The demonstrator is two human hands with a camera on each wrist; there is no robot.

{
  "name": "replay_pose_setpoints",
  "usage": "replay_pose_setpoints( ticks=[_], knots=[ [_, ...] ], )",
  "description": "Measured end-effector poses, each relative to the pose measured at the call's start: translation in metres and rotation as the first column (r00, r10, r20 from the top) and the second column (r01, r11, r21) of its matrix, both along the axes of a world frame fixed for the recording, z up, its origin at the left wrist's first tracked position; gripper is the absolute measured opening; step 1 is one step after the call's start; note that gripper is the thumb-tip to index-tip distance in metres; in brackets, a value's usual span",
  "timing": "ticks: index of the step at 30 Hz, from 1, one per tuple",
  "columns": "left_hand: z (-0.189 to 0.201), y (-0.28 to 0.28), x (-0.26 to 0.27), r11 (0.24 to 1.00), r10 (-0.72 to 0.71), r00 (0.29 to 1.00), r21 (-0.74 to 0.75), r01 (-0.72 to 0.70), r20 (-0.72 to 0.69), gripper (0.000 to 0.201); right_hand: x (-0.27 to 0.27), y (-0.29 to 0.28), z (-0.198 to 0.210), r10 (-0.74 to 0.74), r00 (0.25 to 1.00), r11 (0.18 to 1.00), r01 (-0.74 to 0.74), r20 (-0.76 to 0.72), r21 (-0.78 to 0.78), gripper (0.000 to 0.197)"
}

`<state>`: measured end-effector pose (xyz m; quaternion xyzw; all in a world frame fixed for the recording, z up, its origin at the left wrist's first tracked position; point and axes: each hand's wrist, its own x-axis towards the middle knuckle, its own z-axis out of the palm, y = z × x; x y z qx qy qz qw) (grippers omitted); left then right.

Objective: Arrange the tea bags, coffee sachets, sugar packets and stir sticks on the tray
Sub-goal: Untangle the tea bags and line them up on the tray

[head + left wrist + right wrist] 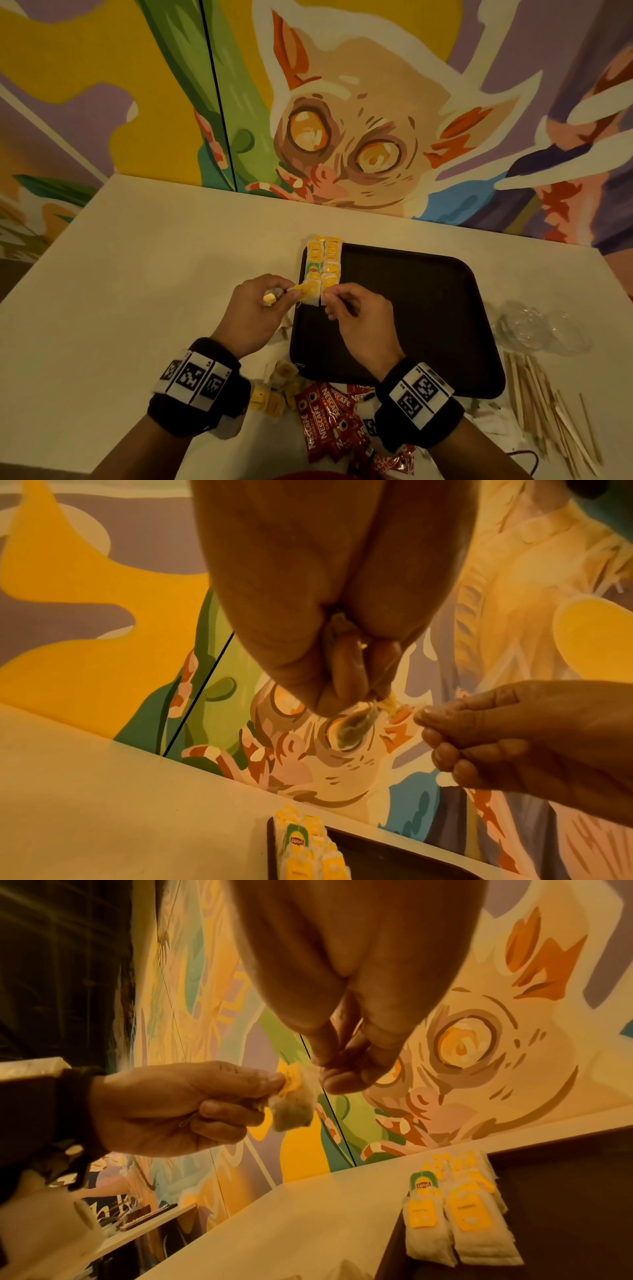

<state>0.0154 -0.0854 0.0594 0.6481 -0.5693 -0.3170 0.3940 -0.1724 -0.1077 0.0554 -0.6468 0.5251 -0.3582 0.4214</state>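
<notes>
A dark brown tray (428, 325) lies on the white table. Two columns of yellow-tagged tea bags (323, 263) lie along its left edge, also seen in the wrist views (459, 1218) (301, 842). Just above the tray's left edge my left hand (291, 290) pinches one tea bag (310, 295) by its yellow tag (290, 1083), and the bag (293, 1110) hangs below. Something small and yellow (270, 298) sits in that hand's curled fingers. My right hand (327, 294) pinches the same bag's right edge with thumb and forefinger (329, 1066).
Loose tea bags (277, 387) and red Nescafe sachets (325, 421) lie at the front, between my wrists. Wooden stir sticks (541, 407) are spread to the tray's right, with crumpled clear plastic (537, 329) behind them. A painted wall stands at the table's far edge.
</notes>
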Motion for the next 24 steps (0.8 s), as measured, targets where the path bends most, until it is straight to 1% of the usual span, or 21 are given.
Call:
replay_pose_setpoints(
  ticks=[5,10,13,16,18,20,22,24],
  knots=[
    [0.0,0.0,0.0,0.997,-0.052,0.995,-0.057,0.057,0.086,0.005,-0.004,-0.002,0.009,0.057,0.998,0.998,-0.056,0.022,-0.016,0.006],
    [0.0,0.0,0.0,0.975,-0.204,0.968,-0.057,0.214,0.144,0.008,-0.003,-0.012,0.02,0.12,0.992,0.989,-0.118,0.025,-0.087,0.007],
    [0.004,0.002,0.0,0.946,-0.3,0.944,-0.087,0.313,0.136,0.011,-0.002,-0.017,0.026,0.171,0.985,0.977,-0.166,0.029,-0.132,0.011],
    [0.011,0.004,-0.002,0.911,-0.382,0.918,-0.123,0.394,0.111,0.013,0.0,-0.022,0.029,0.218,0.974,0.971,-0.21,0.061,-0.115,0.018],
    [0.016,0.006,-0.004,0.902,-0.398,0.915,-0.157,0.403,0.066,0.013,0.001,-0.024,0.027,0.227,0.967,0.973,-0.222,0.119,-0.058,0.017],
    [0.02,0.006,-0.004,0.906,-0.375,0.926,-0.2,0.374,0.033,0.012,0.001,-0.026,0.023,0.234,0.956,0.972,-0.236,0.176,-0.007,0.014],
    [0.023,0.007,-0.005,0.912,-0.337,0.941,-0.237,0.334,0.029,0.012,-0.001,-0.025,0.017,0.248,0.949,0.966,-0.257,0.196,0.023,0.015],
    [0.023,0.007,-0.005,0.919,-0.298,0.954,-0.264,0.294,0.025,0.013,-0.003,-0.023,0.011,0.259,0.946,0.958,-0.277,0.194,0.072,0.021]
  ],
)
